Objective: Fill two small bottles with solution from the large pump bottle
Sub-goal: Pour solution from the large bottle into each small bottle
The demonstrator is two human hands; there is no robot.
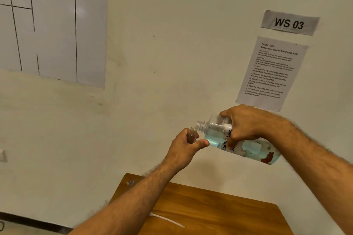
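Two hands are raised in front of the pale wall (172,25), above the far end of a wooden table (219,206), and the biggest thing between them is the large bottle (238,142), its pump top off so the bare threaded neck (201,126) is exposed. The right hand (248,126) is wrapped closed over the bottle's shoulder from above, fingers curled down its front face across a handwritten label, and holds it tipped nearly flat with the neck pointing left and slightly up, probably so the pale blue solution can be eased toward the mouth without a sudden gush. The liquid pools along the bottle's lower side and has not visibly reached the neck; no stream shows. The clear plastic body carries torn white label remains and a reddish patch near its base. The left hand (188,145) is closed around a small bottle (191,136), thumb stretched out toward the big bottle's underside, likely to steady the two against each other. That small bottle is held roughly upright, open mouth just below and beside the large neck, placed to catch the pour. It looks brownish and translucent; whether it holds any liquid I cannot tell. On the table lie a thin white tube (168,220), perhaps the pump's dip tube, and a small cap-like object (130,182) by the far corner. A second small bottle is not in view.
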